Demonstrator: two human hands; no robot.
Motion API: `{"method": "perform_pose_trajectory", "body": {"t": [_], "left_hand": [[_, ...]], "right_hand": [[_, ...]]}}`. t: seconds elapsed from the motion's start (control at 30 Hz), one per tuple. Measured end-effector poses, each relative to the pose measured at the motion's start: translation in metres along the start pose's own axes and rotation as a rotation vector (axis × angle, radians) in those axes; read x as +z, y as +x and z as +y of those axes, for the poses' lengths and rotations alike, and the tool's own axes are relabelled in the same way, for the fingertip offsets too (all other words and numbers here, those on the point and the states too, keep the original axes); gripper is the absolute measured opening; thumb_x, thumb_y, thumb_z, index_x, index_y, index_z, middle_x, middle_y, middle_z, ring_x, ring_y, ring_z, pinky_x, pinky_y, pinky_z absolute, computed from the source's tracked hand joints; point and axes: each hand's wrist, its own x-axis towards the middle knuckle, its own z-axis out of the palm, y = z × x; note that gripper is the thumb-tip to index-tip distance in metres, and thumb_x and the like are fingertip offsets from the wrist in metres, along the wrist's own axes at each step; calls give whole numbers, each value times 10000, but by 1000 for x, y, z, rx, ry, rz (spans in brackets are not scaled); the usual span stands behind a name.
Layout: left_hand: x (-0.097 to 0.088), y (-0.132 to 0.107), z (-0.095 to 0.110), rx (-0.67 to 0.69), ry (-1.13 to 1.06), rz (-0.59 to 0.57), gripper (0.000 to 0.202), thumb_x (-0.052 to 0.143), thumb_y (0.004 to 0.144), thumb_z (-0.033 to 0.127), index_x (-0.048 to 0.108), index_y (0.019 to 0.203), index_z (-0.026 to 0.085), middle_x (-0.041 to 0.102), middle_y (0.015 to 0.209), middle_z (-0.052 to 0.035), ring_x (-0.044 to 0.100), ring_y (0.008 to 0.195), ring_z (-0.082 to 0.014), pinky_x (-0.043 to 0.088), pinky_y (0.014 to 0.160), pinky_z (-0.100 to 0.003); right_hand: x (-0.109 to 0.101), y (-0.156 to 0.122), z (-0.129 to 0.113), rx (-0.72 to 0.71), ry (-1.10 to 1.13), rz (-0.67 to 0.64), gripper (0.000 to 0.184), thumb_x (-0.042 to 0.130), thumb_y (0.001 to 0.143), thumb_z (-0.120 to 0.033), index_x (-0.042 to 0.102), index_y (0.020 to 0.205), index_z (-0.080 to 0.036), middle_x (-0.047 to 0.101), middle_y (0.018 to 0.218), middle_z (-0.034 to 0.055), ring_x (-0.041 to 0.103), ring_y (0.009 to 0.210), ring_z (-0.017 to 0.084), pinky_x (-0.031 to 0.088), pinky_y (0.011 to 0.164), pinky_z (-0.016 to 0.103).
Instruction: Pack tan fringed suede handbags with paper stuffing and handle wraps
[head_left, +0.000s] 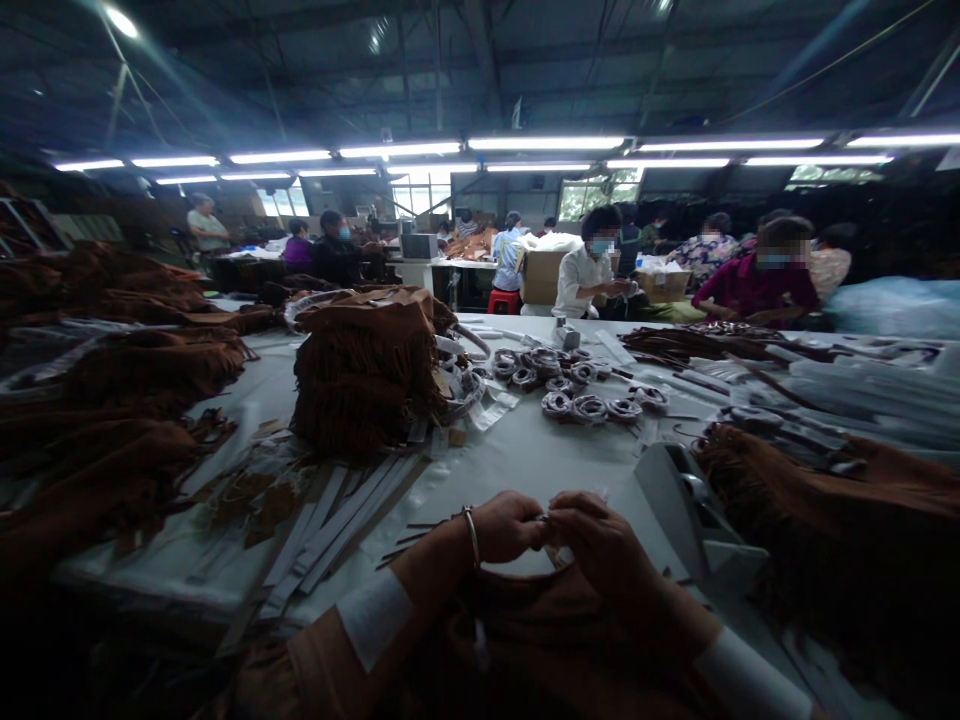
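Note:
My left hand (504, 526), with a thin bracelet at the wrist, and my right hand (600, 545) meet at the near edge of the white table (540, 450). Both are closed in a pinch on a small pale piece between the fingertips, too small to name. Under my forearms lies brown fringed suede material (525, 640). A white tape dispenser (694, 515) stands just right of my right hand.
A tall stack of brown fringed pieces (364, 365) stands mid-table, with more piles at left (112, 400) and right (840, 500). Coiled straps (577, 385) and pale strips (337, 520) lie on the table. Several seated workers (589, 275) fill the back.

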Motion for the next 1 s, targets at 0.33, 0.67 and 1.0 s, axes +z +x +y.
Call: {"method": "perform_pose_trajectory", "body": {"t": [0.33, 0.67, 1.0], "left_hand": [[-1, -9, 15, 68, 598, 84, 355, 511, 929, 455, 696, 799, 182, 663, 729, -45, 548, 651, -142, 333, 588, -248], [3, -8, 14, 95, 744, 63, 325, 525, 933, 423, 701, 847, 164, 719, 892, -127, 654, 881, -261, 417, 786, -338], [2, -9, 13, 78, 568, 52, 356, 511, 939, 410, 660, 725, 167, 643, 678, -47, 540, 640, -151, 317, 593, -264]], "right_hand": [[-25, 27, -7, 343, 77, -432, 209, 587, 917, -266, 771, 839, -203, 694, 869, 63, 644, 812, 164, 489, 731, 270], [-23, 36, -4, 258, -48, -535, 247, 567, 884, -163, 736, 704, -180, 671, 748, 41, 607, 626, 118, 434, 596, 221], [-18, 28, -11, 78, -147, -425, 315, 503, 944, -151, 645, 663, -169, 588, 690, 17, 533, 585, 105, 385, 547, 224]]}}
